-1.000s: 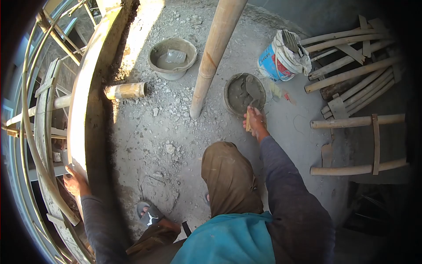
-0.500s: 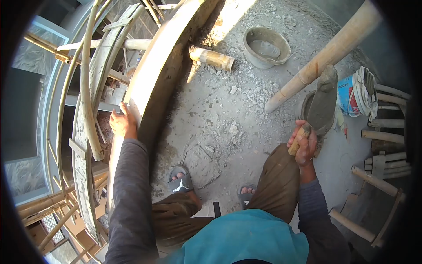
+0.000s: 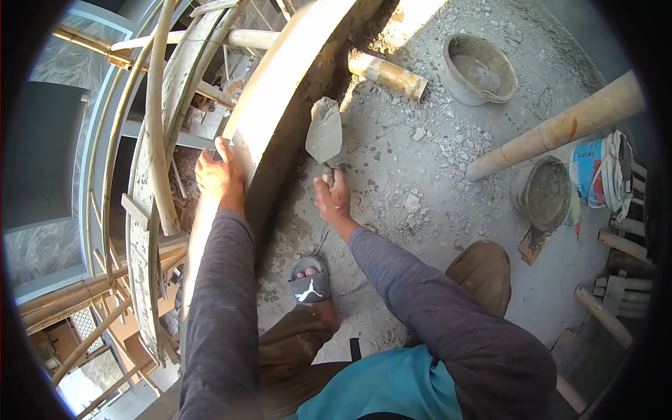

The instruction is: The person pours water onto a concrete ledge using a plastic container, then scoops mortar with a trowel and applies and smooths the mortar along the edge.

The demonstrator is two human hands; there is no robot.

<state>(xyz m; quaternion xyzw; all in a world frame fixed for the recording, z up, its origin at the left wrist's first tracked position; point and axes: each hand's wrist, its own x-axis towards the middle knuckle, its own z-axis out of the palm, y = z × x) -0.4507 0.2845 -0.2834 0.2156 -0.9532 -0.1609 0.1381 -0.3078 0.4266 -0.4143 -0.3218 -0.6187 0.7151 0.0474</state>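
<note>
A trowel (image 3: 325, 131) is gripped in my right hand (image 3: 334, 196), its blade pointing away from me and up close to the inner face of the curved wall (image 3: 269, 91). Grey mortar seems to coat the blade. The handle is mostly hidden inside my fist. Resting on the wall's sunlit top is my left hand (image 3: 221, 175), its thumb apart from the fingers, which lie towards the outer edge. The fingertips are partly out of sight. To my right stands a bucket (image 3: 548, 192) of grey mortar.
A wide tub (image 3: 479, 68) sits at the back, near a short bamboo piece (image 3: 387, 73). A thick bamboo pole (image 3: 556, 129) slants across the right. Behind it is a blue-and-white bucket (image 3: 595, 171). Bamboo scaffolding (image 3: 157, 119) runs outside the wall; rubble (image 3: 413, 203) litters the floor.
My right hand has carried the trowel leftward from beside the mortar bucket to the wall. My left hand stays on the wall top. The view has shifted somewhat left.
</note>
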